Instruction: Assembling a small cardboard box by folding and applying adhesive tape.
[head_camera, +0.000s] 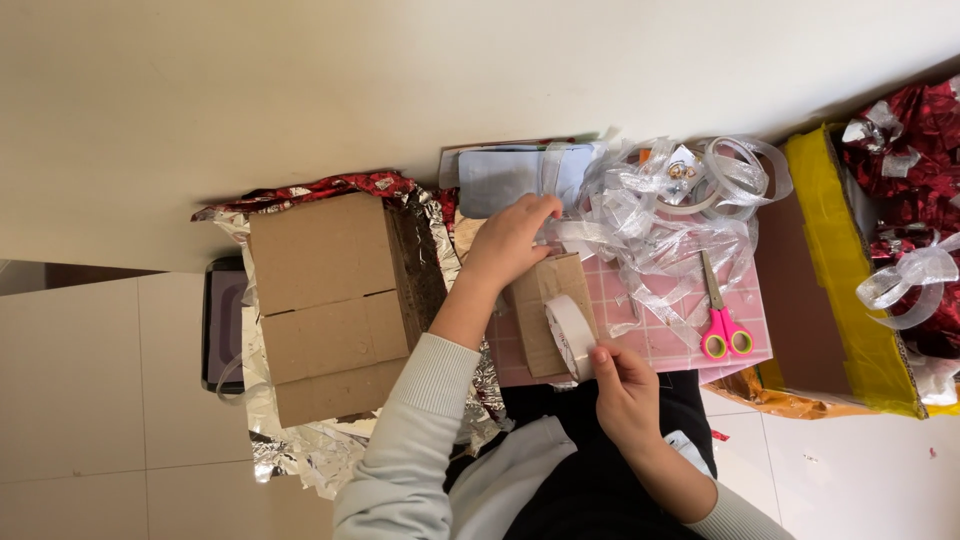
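Tape roll: we hold the white roll of tape (570, 335) on edge against the small cardboard box (545, 312), which lies on the pink cutting mat (655, 335).
Right hand: our right hand (628, 392) pinches the roll's lower rim between thumb and fingers, just below the small box.
Left hand: our left hand (512, 240) presses down on the top end of the small box, fingers curled over its far edge, grasping nothing loose.
Step in hand: we judge that tape is being laid along the small box.
Next move: it calls for a steady pull of the roll while the other hand pins the box.
Beside the box: a tangle of clear ribbon (660, 215) lies beyond it, pink-handled scissors (722, 325) to its right on the mat.
Farther out: a larger cardboard box (325, 300) on silver foil (300, 450) sits to its left; a yellow-edged carton (845, 270) well to its right.
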